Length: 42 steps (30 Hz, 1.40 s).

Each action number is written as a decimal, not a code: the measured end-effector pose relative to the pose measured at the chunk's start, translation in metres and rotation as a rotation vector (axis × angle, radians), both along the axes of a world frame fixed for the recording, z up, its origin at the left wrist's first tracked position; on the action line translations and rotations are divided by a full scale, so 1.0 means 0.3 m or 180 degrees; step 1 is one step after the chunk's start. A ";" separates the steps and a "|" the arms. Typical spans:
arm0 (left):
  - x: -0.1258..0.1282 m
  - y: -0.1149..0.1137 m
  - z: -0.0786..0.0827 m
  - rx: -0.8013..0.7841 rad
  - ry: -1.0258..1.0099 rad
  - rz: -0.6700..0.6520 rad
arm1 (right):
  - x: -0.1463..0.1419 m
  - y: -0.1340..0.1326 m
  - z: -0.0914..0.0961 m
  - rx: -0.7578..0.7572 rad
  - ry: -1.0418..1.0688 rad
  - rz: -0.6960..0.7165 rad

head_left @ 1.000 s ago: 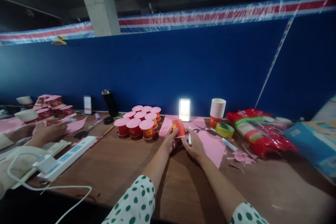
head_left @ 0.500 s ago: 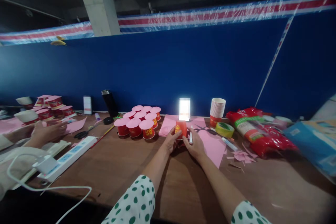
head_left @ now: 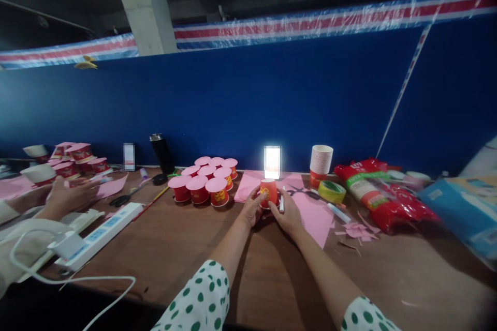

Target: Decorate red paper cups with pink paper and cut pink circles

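A red paper cup [head_left: 268,193] with yellow markings stands bottom-up at the near edge of the pink paper [head_left: 316,217]. My left hand [head_left: 253,209] is closed around its left side, fingers on the wall. From the right, my right hand [head_left: 289,213] holds a white marker [head_left: 281,201] pointing down, while its thumb side rests against the cup. What the marker tip touches is hidden. Scissors [head_left: 297,190] lie on the paper just beyond my right hand. To the left stand several red cups topped with pink paper discs [head_left: 196,182].
A stack of white-rimmed paper cups [head_left: 322,160], a yellow tape roll [head_left: 332,192], a glue stick [head_left: 339,213], pink scraps [head_left: 361,231] and a red package [head_left: 382,191] lie right. Left are a power strip [head_left: 103,234], a black bottle [head_left: 161,152] and another person's hands [head_left: 70,196].
The cup has turned or tipped slightly, and its yellow marking shows differently. Both hands stay around it in nearly the same place.
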<state>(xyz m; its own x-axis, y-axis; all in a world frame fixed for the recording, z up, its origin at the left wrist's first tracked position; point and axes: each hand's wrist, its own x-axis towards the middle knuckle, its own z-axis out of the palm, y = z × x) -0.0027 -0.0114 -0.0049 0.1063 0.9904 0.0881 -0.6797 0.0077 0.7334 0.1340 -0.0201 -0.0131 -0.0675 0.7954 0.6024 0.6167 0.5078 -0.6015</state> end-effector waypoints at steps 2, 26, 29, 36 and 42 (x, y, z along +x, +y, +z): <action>0.001 0.001 -0.001 0.0032 -0.0007 0.0001 | 0.000 0.002 -0.004 -0.0013 -0.0009 -0.0006; 0.005 -0.021 0.017 0.0199 0.0104 -0.0134 | 0.000 0.005 -0.016 0.0291 -0.0125 0.0004; 0.004 -0.019 0.015 0.0275 0.0123 -0.0154 | 0.001 0.005 -0.015 0.0330 -0.0117 0.0027; 0.002 -0.027 0.021 0.0317 0.0220 -0.0164 | -0.001 0.003 -0.016 0.0299 -0.0138 0.0031; 0.002 -0.024 0.020 0.0333 0.0246 -0.0175 | 0.001 0.002 -0.017 0.0317 -0.0141 0.0061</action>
